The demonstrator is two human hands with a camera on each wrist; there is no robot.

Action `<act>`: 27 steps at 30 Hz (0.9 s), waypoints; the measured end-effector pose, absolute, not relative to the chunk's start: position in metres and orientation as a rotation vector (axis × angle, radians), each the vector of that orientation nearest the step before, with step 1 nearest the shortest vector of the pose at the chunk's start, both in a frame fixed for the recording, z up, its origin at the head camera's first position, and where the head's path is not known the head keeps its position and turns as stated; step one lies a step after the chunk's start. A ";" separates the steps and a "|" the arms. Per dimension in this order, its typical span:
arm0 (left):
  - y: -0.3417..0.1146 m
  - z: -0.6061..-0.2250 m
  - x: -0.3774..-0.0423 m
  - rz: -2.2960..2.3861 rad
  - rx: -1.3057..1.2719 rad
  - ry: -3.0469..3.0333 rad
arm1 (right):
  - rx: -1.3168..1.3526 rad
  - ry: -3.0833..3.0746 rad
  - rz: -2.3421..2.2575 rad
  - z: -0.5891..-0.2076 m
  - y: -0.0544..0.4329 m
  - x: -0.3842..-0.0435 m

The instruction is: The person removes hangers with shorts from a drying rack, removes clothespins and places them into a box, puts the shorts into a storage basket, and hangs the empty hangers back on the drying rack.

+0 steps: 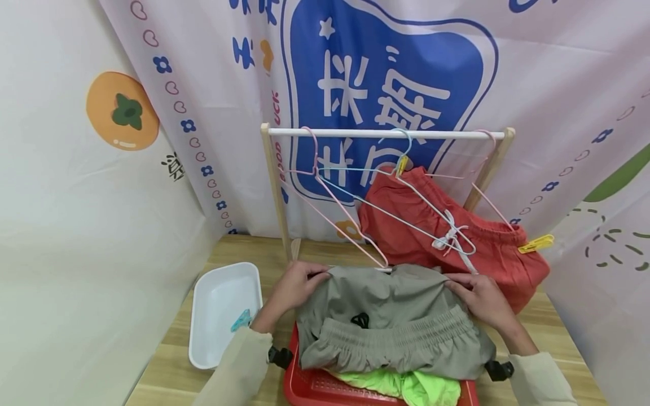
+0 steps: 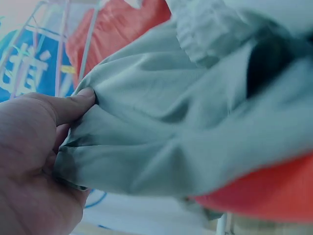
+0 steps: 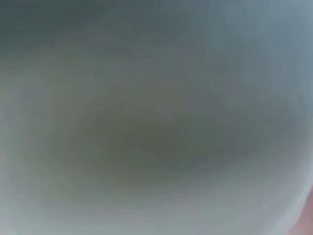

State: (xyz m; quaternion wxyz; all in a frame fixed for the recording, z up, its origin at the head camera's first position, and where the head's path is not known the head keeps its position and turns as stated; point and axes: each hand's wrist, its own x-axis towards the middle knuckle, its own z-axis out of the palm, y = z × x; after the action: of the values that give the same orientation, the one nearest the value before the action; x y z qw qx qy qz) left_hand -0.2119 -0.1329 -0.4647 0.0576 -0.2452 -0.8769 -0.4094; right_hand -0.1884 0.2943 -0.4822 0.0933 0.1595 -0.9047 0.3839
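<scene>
Grey garment [image 1: 398, 318] — both hands [image 1: 299, 285] [image 1: 479, 296] pinch its far edge.

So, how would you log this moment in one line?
left hand: pinches grey garment | right hand: pinches same garment | green cloth: in red basket | red garment: hangs from rack

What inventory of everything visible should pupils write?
Held garment: 1, grey, over basket
Hanging garment: 1, red, on rack
Lower garment: 1, lime, in basket
Basket: 1, red, table
Tub: 1, white, table's left
Clips: count unclear, blue, tub
Pegs: 2, yellow, hanging garment
Hangers: 3, pink and blue, rack
Rack: 1, white and beige, table
Table: 1, brown, beneath
Backdrop: count unclear, patterned, behind
Mounts: 2, black, flanking basket
Left hand: 1, pinching held garment
Right hand: 1, pinching likewise
Sleeves: 2, cream, below hands
</scene>
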 end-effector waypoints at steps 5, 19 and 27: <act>-0.127 -0.457 -0.196 -1.354 -0.907 -2.592 | 0.588 -2.658 1.153 -0.471 0.287 -0.177; -0.128 -0.445 -0.171 -1.662 -1.415 -2.502 | 1.056 -2.597 1.392 -0.445 0.270 -0.148; -0.136 -0.446 -0.172 -1.803 -1.618 -2.422 | 1.348 -2.491 1.618 -0.442 0.270 -0.142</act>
State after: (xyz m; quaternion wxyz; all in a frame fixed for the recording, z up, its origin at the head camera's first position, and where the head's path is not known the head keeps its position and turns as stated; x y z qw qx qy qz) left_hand -0.1719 -0.1356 -0.4464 -0.1415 -0.4676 -0.7000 -0.5210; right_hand -0.1419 0.2701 -0.4419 -0.0603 0.4125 -0.7623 0.4950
